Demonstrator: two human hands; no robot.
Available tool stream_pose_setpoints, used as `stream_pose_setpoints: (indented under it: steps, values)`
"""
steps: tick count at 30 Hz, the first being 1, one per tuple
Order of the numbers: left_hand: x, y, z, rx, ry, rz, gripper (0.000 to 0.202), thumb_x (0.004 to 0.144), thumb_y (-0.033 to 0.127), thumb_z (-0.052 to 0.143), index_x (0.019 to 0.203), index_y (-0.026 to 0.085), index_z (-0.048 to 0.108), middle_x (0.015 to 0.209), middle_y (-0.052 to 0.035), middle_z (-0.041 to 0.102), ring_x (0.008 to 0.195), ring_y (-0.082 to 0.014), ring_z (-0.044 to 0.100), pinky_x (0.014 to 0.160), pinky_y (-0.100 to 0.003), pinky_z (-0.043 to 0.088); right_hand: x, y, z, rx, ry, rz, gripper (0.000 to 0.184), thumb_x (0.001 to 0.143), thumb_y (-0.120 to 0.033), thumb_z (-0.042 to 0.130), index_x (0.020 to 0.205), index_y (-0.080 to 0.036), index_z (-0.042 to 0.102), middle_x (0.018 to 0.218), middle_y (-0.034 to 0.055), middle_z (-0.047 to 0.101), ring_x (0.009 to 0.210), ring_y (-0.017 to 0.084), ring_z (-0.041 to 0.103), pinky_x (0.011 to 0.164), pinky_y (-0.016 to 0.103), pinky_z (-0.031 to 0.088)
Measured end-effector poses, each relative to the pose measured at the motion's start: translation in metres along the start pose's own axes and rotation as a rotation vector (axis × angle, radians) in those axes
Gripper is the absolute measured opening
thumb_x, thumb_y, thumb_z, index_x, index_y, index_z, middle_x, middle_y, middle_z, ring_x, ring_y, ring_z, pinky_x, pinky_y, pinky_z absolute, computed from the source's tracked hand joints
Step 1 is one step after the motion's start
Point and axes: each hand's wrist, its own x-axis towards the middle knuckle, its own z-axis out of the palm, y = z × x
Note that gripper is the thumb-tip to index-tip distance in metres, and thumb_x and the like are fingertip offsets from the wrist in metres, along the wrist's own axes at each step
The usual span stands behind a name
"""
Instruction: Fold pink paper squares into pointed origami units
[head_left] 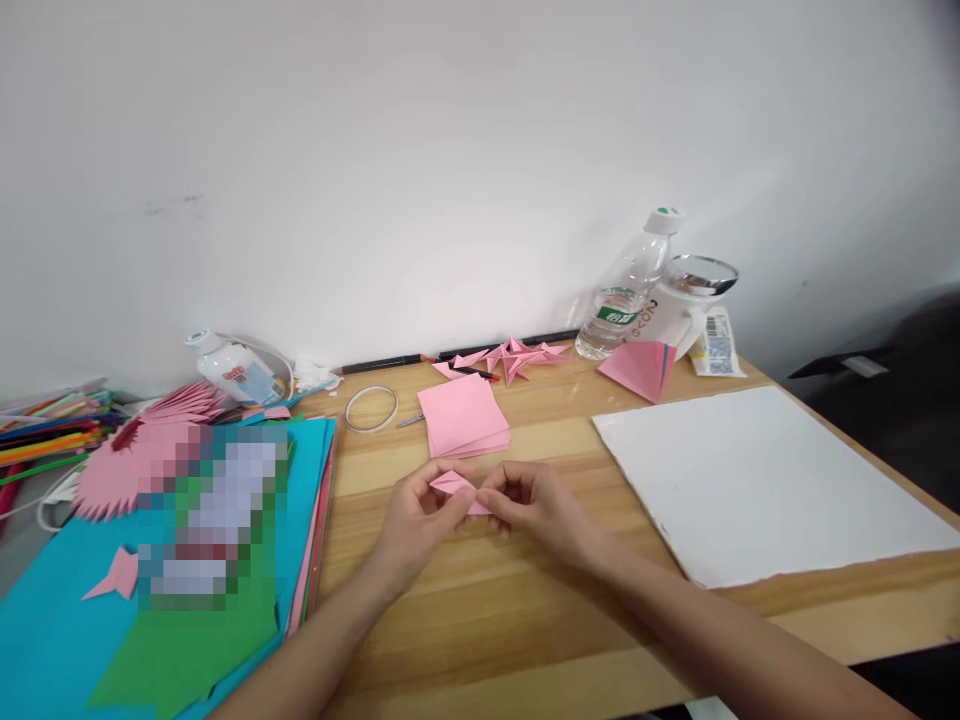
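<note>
Both hands meet over the middle of the wooden table, holding one small folded pink paper piece (452, 484) between them. My left hand (424, 505) is closed on its left part, the thumb pressed on the folds. The fingers of my right hand (529, 500) pinch its right end. Part of the paper is hidden behind the fingertips. Just beyond the hands lies a stack of pink square paper sheets (465, 415). Farther back, against the wall, rests a cluster of pointed folded pink pieces (517, 355).
A tape roll (371, 409) and scissors (409, 421) lie left of the stack. A water bottle (626, 285), white mug (686, 300) and pink paper cone (639, 371) stand back right. A white board (780, 490) lies right; blue sheets (60, 610) lie left.
</note>
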Motion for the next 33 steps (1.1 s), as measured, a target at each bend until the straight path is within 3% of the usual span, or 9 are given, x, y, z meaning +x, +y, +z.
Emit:
stream_pose_setpoints:
  steps: [4, 8, 12, 20, 28, 33]
  values:
    - [-0.0028, -0.0025, 0.0010, -0.034, 0.048, 0.027, 0.023, 0.066, 0.029, 0.067, 0.083, 0.016, 0.058, 0.057, 0.0043, 0.055, 0.046, -0.0079, 0.047, 0.045, -0.018, 0.036, -0.0020, 0.0014, 0.0061, -0.067, 0.046, -0.037, 0.027, 0.076, -0.041, 0.058, 0.064, -0.016, 0.053, 0.055, -0.0012, 0.053, 0.050, 0.009, 0.045, 0.049, 0.022, 0.035]
    - [-0.0033, -0.0059, 0.0004, -0.093, 0.020, 0.037, 0.026, 0.066, 0.028, 0.068, 0.088, 0.017, 0.059, 0.065, 0.0030, 0.057, 0.054, -0.0098, 0.051, 0.048, -0.019, 0.040, -0.0033, 0.0000, 0.0080, -0.114, 0.060, -0.065, 0.025, 0.076, -0.037, 0.057, 0.064, -0.016, 0.053, 0.059, -0.0009, 0.053, 0.052, 0.009, 0.043, 0.051, 0.022, 0.034]
    - [-0.0023, -0.0059, 0.0001, -0.074, 0.008, 0.066, 0.028, 0.071, 0.028, 0.064, 0.094, 0.016, 0.057, 0.063, 0.0042, 0.053, 0.053, -0.0091, 0.050, 0.049, -0.019, 0.042, -0.0041, -0.0016, 0.0083, -0.105, 0.044, -0.053, 0.025, 0.077, -0.037, 0.056, 0.063, -0.017, 0.051, 0.057, -0.0018, 0.051, 0.050, 0.009, 0.041, 0.048, 0.022, 0.032]
    - [-0.0001, -0.0054, -0.0016, -0.011, 0.094, 0.120, 0.034, 0.069, 0.031, 0.066, 0.097, 0.019, 0.053, 0.070, 0.0054, 0.049, 0.051, -0.0080, 0.051, 0.043, -0.017, 0.042, -0.0007, 0.0028, 0.0069, -0.067, -0.062, 0.021, 0.035, 0.079, -0.047, 0.052, 0.060, -0.018, 0.048, 0.053, -0.0020, 0.051, 0.047, 0.009, 0.044, 0.048, 0.022, 0.033]
    - [0.0002, -0.0030, -0.0006, -0.046, 0.149, 0.106, 0.037, 0.067, 0.029, 0.068, 0.098, 0.019, 0.051, 0.067, 0.0068, 0.048, 0.048, -0.0076, 0.051, 0.042, -0.018, 0.043, -0.0037, 0.0040, 0.0054, -0.319, 0.039, -0.081, 0.032, 0.083, -0.036, 0.049, 0.057, -0.018, 0.045, 0.053, -0.0029, 0.047, 0.050, 0.009, 0.039, 0.049, 0.023, 0.030]
    - [0.0023, -0.0032, -0.0014, 0.032, 0.140, 0.095, 0.031, 0.069, 0.027, 0.065, 0.094, 0.018, 0.051, 0.067, 0.0064, 0.050, 0.044, -0.0057, 0.050, 0.037, -0.015, 0.036, -0.0042, 0.0048, 0.0082, -0.246, 0.022, -0.119, 0.021, 0.079, -0.036, 0.057, 0.073, -0.017, 0.055, 0.066, -0.0002, 0.057, 0.056, 0.010, 0.046, 0.052, 0.023, 0.036]
